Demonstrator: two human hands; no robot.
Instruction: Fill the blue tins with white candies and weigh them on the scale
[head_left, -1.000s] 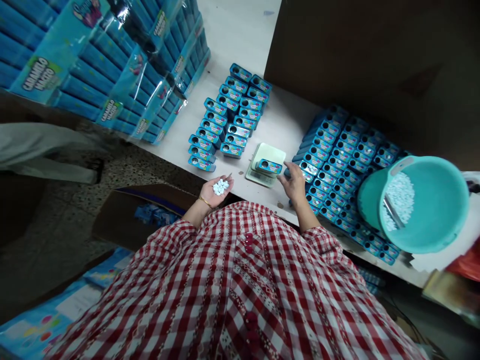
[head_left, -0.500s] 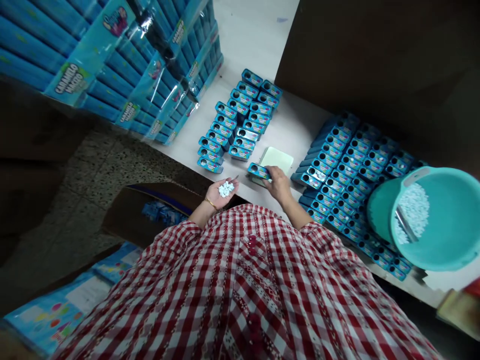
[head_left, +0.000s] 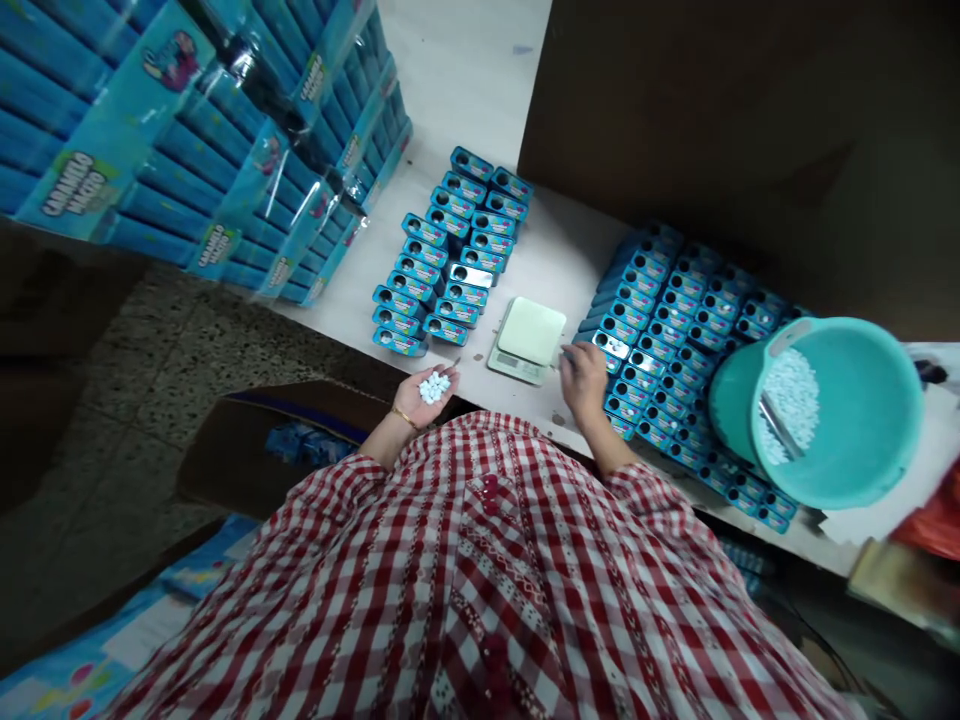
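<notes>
My left hand (head_left: 426, 392) is palm up and cupped, holding a small heap of white candies (head_left: 433, 387). My right hand (head_left: 586, 378) has its fingers curled at the near left edge of the right block of small blue boxes (head_left: 660, 345). Whether it grips one of them is hard to see. Between the hands lies a small pale scale (head_left: 531, 332) with its plate bare. Beyond my left hand stands a smaller group of the same blue boxes (head_left: 457, 275), most with a dark round hole in the top.
A turquoise bucket (head_left: 874, 415) with white candies and a metal scoop (head_left: 780, 428) stands at the right. Wrapped stacks of blue packs (head_left: 187, 170) rise at the left. An open carton (head_left: 240, 440) with blue wrappers is below the table edge.
The blue box my right hand held over the scale is gone from there, and the near end of the left group shows one more box. My right hand has moved right, off the scale.
</notes>
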